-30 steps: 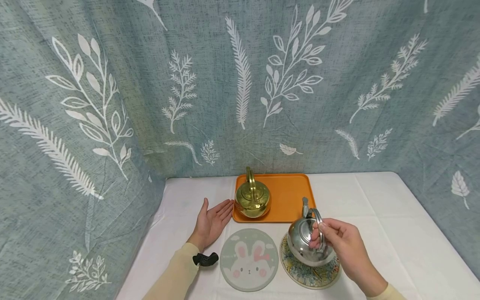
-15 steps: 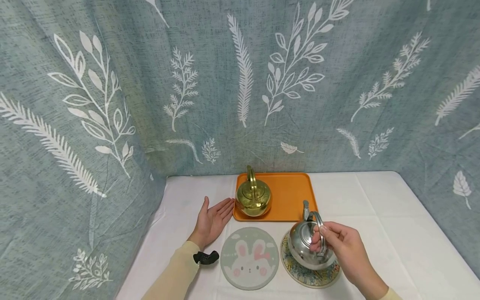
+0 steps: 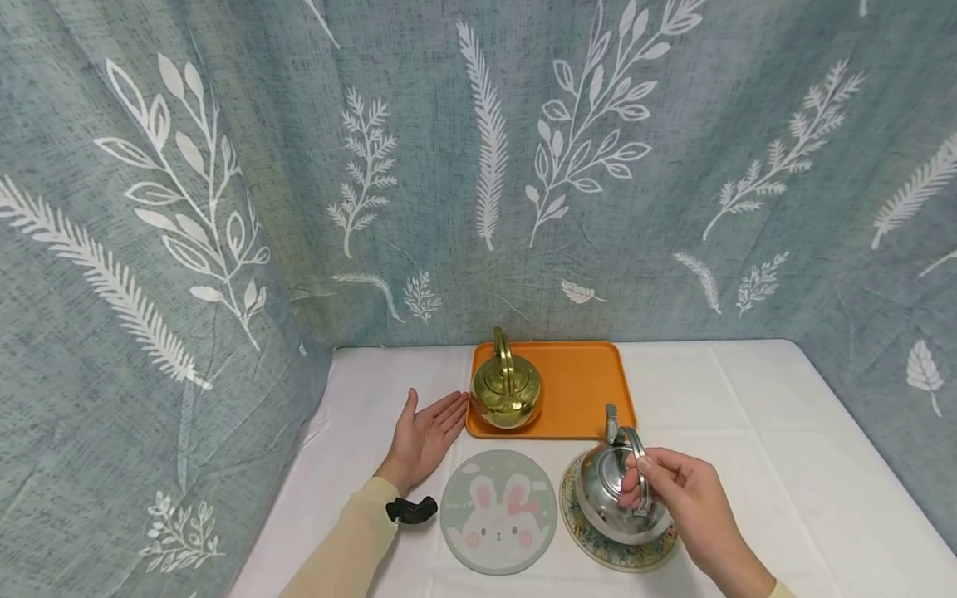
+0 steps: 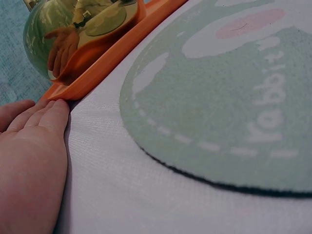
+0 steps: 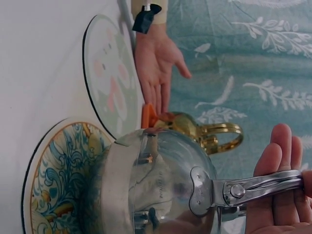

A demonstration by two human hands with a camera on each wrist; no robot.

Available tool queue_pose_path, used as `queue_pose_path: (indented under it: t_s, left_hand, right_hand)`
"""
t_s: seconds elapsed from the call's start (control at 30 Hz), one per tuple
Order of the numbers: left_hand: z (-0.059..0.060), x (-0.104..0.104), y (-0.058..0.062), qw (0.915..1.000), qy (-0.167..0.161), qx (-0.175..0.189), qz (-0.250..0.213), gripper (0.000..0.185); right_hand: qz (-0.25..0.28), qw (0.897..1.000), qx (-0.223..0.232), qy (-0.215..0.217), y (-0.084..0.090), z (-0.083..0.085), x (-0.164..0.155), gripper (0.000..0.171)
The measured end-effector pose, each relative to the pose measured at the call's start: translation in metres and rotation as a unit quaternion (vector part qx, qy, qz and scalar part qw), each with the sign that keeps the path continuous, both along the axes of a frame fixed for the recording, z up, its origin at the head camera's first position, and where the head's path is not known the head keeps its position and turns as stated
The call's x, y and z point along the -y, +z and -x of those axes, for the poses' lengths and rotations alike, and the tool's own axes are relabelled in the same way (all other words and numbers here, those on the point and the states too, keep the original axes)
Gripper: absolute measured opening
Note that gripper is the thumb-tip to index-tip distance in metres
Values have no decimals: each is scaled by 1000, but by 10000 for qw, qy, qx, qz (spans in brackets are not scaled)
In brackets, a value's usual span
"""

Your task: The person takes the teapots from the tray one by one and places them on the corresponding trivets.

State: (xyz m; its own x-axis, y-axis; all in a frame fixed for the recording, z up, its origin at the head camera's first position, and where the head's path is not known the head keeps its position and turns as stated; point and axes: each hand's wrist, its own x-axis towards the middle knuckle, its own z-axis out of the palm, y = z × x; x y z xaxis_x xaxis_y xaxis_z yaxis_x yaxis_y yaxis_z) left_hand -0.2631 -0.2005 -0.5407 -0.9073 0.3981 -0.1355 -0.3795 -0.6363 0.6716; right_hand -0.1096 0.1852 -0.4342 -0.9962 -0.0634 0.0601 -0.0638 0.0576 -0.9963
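Note:
My right hand [image 3: 684,494] grips the top handle of a silver kettle [image 3: 609,490], fingers and thumb round it. The kettle is over a round patterned mat [image 3: 649,558]; whether its base touches the mat I cannot tell. In the right wrist view the silver kettle [image 5: 165,185] hides part of that mat. My left hand [image 3: 422,436] lies palm up with straight fingers, its fingertips at the left edge of an orange tray [image 3: 579,390]. On the tray's left side stands a gold kettle [image 3: 506,390], just beyond those fingertips.
A round grey-green rabbit mat [image 3: 498,515] lies between my two arms, left of the patterned mat. White cloth [image 3: 718,399] covers the table. A blue-green leaf-print curtain [image 3: 419,166] closes off the back and both sides.
The silver kettle and my right hand have moved slightly down and towards me over the patterned mat. My left hand keeps its place at the tray; the head view has shifted a little.

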Motion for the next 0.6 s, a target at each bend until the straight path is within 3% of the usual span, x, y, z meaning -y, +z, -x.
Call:
queue_pose_path:
  t_s: [0.6]
  left_hand:
    - [2,-1,0,10000,13,40,-40,103]
  right_hand:
    - [46,9999,5,95,-8,0,-1,34]
